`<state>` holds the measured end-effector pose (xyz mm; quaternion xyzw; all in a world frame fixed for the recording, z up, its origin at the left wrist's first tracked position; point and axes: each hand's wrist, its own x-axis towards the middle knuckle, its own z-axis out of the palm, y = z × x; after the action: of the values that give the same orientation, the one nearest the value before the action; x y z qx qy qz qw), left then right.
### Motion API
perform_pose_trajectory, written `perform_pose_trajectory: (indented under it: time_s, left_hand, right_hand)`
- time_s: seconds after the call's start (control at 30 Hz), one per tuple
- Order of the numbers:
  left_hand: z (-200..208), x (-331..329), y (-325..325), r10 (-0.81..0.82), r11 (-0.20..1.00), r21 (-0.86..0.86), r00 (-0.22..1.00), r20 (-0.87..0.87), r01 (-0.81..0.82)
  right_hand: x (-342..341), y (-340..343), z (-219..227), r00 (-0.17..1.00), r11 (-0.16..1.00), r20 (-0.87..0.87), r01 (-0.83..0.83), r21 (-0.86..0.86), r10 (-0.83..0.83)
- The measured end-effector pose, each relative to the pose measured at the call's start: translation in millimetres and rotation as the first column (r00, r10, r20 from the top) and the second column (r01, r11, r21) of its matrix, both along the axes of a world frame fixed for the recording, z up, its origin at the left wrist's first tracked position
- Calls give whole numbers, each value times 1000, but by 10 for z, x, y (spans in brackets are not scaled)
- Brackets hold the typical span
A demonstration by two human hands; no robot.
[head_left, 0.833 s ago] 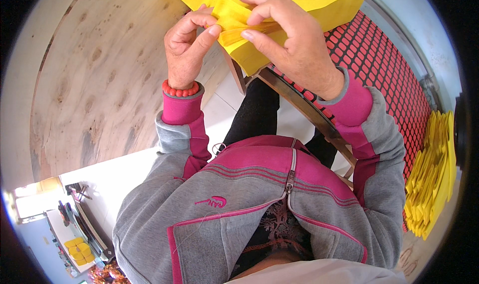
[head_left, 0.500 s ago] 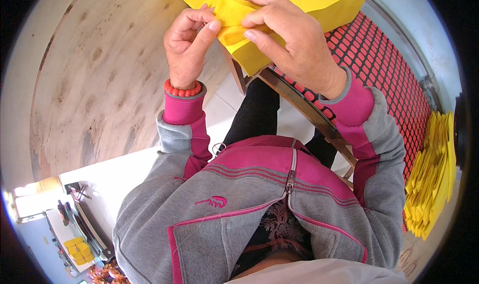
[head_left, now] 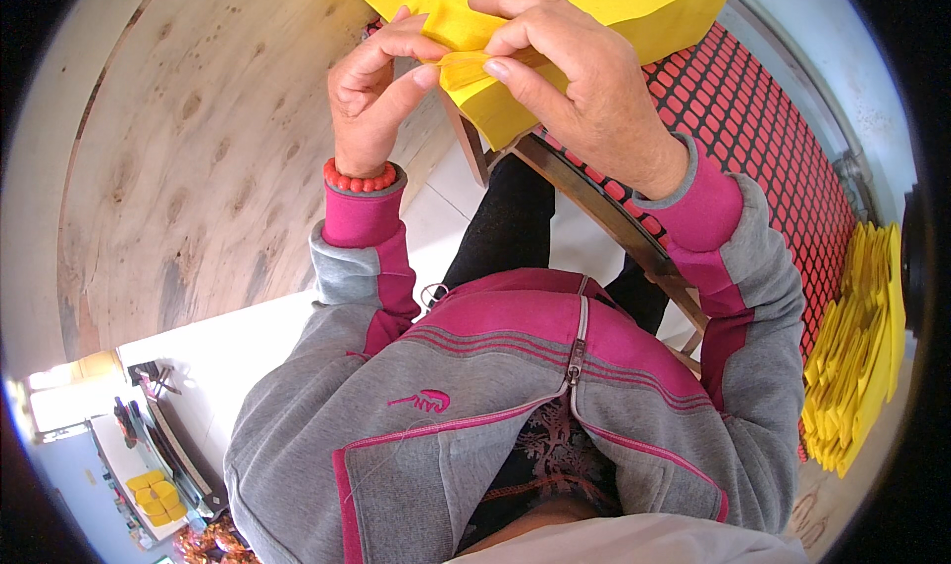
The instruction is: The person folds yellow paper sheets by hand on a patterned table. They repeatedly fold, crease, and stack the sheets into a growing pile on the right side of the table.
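A: What sort of place is this?
B: A small workshop, by the look. A round plywood table (head_left: 188,168), a red mesh crate (head_left: 773,158), a stack of yellow folded sheets (head_left: 862,346) beside it.
A: Anything else?
B: A cluttered shelf (head_left: 149,455) over a white tiled floor (head_left: 238,366).

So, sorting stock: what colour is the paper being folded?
Yellow paper, pinched by both hands; head view.
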<state>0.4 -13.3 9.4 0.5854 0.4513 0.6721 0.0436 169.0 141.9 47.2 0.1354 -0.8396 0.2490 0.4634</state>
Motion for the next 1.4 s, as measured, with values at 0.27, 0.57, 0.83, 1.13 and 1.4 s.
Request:
perform_pose_trajectory:
  time_s: [0.27, 0.57, 0.83, 1.13, 1.4]
  left_hand:
    - [10, 112, 37, 92, 996, -15, 986, 141, -90]
    - [2, 133, 62, 55, 997, 43, 978, 203, -65]
    - [23, 4, -16, -17, 1000, -19, 999, 33, 17]
    - [-3, 75, 35, 54, 998, 5, 993, 109, -55]
    - [49, 145, 74, 83, 996, 24, 979, 189, -89]
  right_hand:
    - [94, -9, 94, 999, 996, 53, -7, -90, 12]
    - [-13, 8, -17, 999, 997, -28, 47, 59, -45]
    - [8, 14, -24, 1000, 1000, 4, 12, -1, -12]
    - [66, -32, 70, 1000, 995, 20, -1, -98, 3]
    - [35, -12, 83, 999, 1000, -45, -11, 14, 11]
